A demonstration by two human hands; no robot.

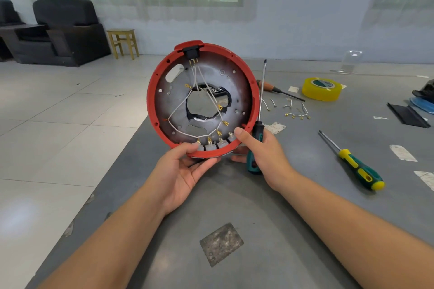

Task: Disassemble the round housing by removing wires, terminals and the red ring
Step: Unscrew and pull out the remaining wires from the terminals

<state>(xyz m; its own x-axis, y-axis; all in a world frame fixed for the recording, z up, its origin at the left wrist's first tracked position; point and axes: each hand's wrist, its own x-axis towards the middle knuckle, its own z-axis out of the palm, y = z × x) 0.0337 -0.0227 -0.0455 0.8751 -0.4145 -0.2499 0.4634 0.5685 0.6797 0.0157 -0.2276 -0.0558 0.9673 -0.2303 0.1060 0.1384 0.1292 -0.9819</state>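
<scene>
1. L hand [185, 166] cups the bottom edge of the round housing [200, 98] from below, thumb pressed on the red ring [150, 101], fingers curled under the rim.
2. R hand [263, 155] is closed round the black/teal handle of a screwdriver [258, 129]; thumb tip also presses the housing's lower-right rim. Shaft points up, alongside the ring's right edge.
3. Housing is held upright above the grey table [234, 195], open side facing me. Red ring is on all round.
4. Inside: grey metal plate w/ a rough hole in the centre. White wires [180, 105] run from the black socket [191, 53] at top down to brass terminals [209, 141] on a row of small grey blocks at the bottom. A few terminals hang loose.
5. On table, right of housing: loose wire bits w/ terminals [297, 115], an orange-handled screwdriver [279, 90], yellow tape roll [321, 89], and well apart, a green/yellow screwdriver [352, 162].
</scene>
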